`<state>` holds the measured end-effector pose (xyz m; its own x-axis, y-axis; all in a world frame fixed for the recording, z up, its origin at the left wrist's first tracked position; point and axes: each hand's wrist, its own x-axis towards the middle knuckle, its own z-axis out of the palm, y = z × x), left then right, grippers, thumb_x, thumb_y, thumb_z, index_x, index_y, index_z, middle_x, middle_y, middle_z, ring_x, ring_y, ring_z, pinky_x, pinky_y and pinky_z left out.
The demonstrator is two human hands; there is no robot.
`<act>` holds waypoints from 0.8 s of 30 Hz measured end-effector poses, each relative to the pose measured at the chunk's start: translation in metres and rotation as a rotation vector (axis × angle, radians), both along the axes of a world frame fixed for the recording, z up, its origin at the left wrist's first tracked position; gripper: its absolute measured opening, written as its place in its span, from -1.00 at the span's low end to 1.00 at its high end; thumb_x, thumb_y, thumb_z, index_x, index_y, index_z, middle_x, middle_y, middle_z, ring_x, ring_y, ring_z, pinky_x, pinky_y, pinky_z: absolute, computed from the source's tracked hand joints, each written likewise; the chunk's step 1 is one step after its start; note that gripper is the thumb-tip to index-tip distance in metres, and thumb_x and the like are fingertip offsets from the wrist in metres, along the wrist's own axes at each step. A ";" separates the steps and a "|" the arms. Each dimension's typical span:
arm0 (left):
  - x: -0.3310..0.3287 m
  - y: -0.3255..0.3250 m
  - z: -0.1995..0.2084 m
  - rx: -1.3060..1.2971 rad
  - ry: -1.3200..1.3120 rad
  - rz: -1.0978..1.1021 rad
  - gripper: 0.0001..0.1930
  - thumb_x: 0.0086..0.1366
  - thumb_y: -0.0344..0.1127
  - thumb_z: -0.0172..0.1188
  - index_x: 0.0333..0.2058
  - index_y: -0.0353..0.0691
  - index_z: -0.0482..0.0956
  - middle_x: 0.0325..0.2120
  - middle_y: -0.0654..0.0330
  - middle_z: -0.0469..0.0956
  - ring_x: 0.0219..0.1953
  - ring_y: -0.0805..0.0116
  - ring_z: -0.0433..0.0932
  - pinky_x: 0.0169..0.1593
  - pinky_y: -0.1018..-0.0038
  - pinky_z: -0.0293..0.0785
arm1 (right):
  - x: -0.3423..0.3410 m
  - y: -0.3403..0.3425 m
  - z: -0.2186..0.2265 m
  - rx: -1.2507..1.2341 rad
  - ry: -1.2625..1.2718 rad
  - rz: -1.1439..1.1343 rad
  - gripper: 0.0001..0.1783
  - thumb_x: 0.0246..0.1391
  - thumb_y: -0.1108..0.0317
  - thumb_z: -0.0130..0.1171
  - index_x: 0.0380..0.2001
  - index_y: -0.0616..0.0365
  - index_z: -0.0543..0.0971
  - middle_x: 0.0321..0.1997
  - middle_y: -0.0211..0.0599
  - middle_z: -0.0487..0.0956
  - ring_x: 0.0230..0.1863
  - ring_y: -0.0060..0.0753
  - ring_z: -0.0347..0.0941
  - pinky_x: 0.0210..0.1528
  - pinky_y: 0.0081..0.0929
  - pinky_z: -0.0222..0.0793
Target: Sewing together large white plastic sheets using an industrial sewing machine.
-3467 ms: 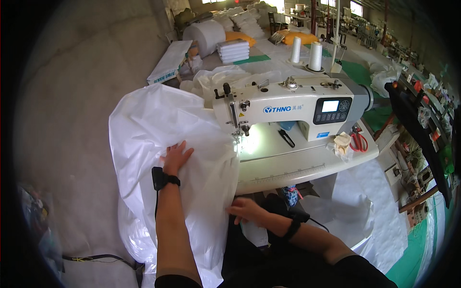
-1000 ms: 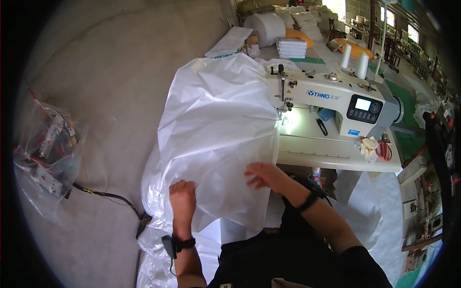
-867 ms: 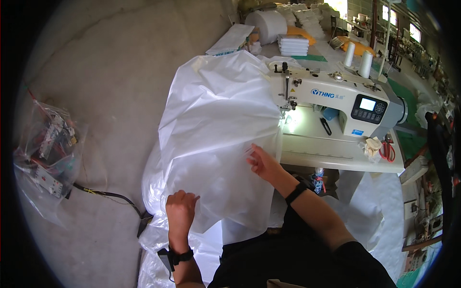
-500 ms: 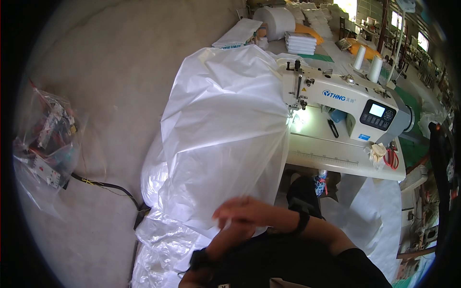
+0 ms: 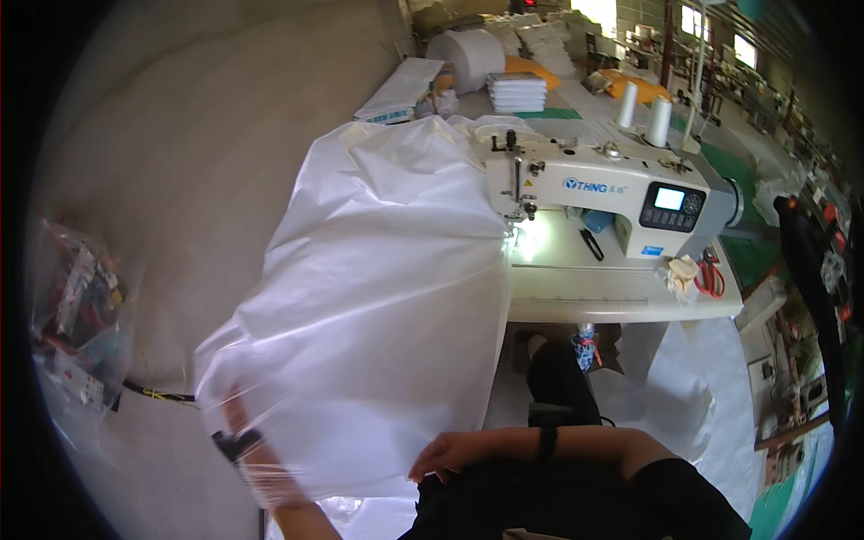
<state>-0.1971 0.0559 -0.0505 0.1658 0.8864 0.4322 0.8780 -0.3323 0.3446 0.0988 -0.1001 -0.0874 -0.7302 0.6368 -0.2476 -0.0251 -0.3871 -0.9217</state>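
Note:
A large white plastic sheet (image 5: 387, 306), perhaps a bag with a clear film layer, spreads from the sewing machine (image 5: 576, 184) toward me. My left hand (image 5: 234, 409) is at its lower left, behind see-through film that also covers the wristband and part of the forearm. Blur and film obscure those fingers. At the sheet's near edge, in front of my body, my right hand (image 5: 445, 452) has its fingers bent and pinched together on the edge. The sheet's far right side lies by the lit needle area (image 5: 511, 232).
Black thread snips (image 5: 591, 245) and red-handled scissors (image 5: 711, 274) lie on the machine table (image 5: 576, 292). Two white thread cones (image 5: 660, 121) stand behind. A clear bag of parts (image 5: 81, 315) is at far left, with a black cable (image 5: 157, 392) beside it. Folded white stacks (image 5: 517, 93) sit farther back.
My hands were together over the sheet's near end; they have parted. The left has gone far left beneath the film, pulling the sheet's lower side out that way. The view has shifted too.

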 end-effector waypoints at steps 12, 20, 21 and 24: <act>0.100 0.039 -0.072 -0.125 -0.393 -0.388 -0.59 0.15 -0.23 0.06 -0.03 -0.16 0.25 -0.15 0.04 0.36 -0.12 0.10 0.41 -0.03 0.24 0.33 | 0.052 -0.024 -0.076 0.090 -0.794 -1.092 -0.37 -0.12 -0.19 0.24 -0.43 0.25 0.37 -0.57 -0.24 0.42 -0.61 -0.42 0.38 -0.52 -0.47 0.34; 0.184 0.144 -0.049 -0.126 -0.292 -0.462 -0.53 0.19 -0.17 0.03 0.05 -0.15 0.18 -0.08 0.05 0.33 -0.07 0.13 0.39 0.01 0.27 0.31 | 0.077 -0.010 -0.125 -0.336 -0.611 -0.928 -0.32 -0.15 -0.23 0.22 -0.37 0.31 0.49 -0.47 -0.18 0.50 -0.58 -0.38 0.43 -0.60 -0.37 0.39; 0.189 0.163 -0.045 -0.134 -0.264 -0.456 -0.52 0.20 -0.16 0.03 0.06 -0.15 0.17 -0.07 0.05 0.33 -0.06 0.14 0.39 0.02 0.27 0.31 | 0.079 -0.006 -0.129 -0.354 -0.709 -0.893 -0.33 -0.11 -0.21 0.20 -0.35 0.32 0.52 -0.47 -0.18 0.52 -0.55 -0.39 0.45 -0.54 -0.39 0.41; 0.202 0.214 -0.040 -0.176 -0.202 -0.439 -0.50 0.22 -0.14 0.02 0.09 -0.14 0.14 -0.04 0.06 0.31 -0.04 0.15 0.38 0.03 0.28 0.30 | 0.076 0.020 -0.124 -0.005 -0.457 -0.930 -0.40 -0.06 -0.14 0.20 -0.32 0.30 0.54 -0.48 -0.23 0.53 -0.53 -0.37 0.47 -0.41 -0.42 0.39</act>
